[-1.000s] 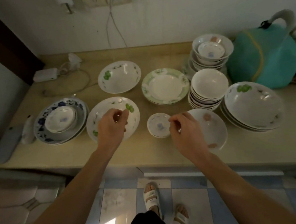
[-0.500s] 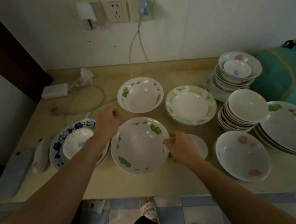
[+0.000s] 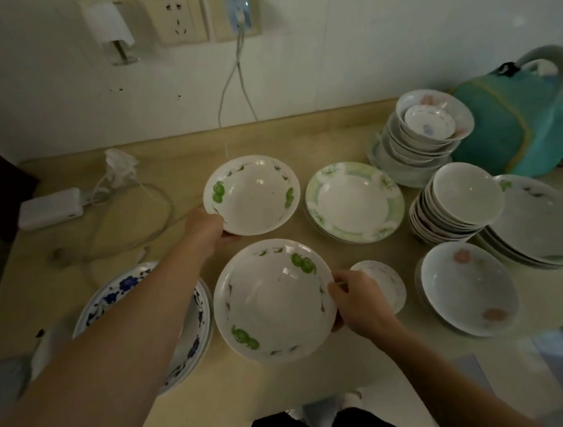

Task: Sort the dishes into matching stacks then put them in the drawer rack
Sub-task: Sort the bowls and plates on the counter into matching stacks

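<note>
left hand [image 3: 206,228] reached far bowl [image 3: 251,195] (gripping rim) | right hand [image 3: 357,300] holds near bowl [image 3: 274,300]

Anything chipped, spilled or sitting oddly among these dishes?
No chips or spills visible. One mismatch: a small blue-flowered bowl sits atop the stack of pink-flowered bowls at the back right.

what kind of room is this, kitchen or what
Probably a home kitchen or dining corner: a counter against a wall holds stacked bowls and plates, with wall sockets above and tiled floor below. No sink or stove shows, so I can't be sure.
</note>
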Demonstrator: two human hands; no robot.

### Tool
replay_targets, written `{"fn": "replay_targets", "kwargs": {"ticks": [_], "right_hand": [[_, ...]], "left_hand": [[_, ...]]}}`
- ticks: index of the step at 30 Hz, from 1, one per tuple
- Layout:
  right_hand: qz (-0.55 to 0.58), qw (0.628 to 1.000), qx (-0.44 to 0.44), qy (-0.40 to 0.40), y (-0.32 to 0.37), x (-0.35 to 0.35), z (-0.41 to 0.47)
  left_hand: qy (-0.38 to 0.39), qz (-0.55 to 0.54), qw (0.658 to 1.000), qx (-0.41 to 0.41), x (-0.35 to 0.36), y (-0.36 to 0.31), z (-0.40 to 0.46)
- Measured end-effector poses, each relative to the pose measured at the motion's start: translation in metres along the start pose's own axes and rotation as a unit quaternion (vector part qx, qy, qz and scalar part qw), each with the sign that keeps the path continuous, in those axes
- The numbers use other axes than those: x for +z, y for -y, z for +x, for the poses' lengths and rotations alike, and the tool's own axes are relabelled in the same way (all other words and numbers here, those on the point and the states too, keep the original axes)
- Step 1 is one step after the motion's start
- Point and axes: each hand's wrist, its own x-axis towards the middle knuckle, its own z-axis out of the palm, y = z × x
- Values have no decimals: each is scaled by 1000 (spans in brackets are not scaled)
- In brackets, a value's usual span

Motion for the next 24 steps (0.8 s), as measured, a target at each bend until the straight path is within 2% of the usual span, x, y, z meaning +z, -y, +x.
{"fn": "replay_targets", "kwargs": {"ticks": [7,14,19,24], "right_hand": [[37,999,6,-3,-3,-2,-1],[71,997,12,-15,0,3,7],[128,992,14,-11,6,9,16],[185,982,30,-1,7,12,27]], "left_hand": [[32,-65,997,-24,-9,-10,-5],[143,-142,978,-59,-48,-37,-40],[158,-29,987,-22,-75,-28,-61],[172,91,981,9,-82,-9,-74]]}}
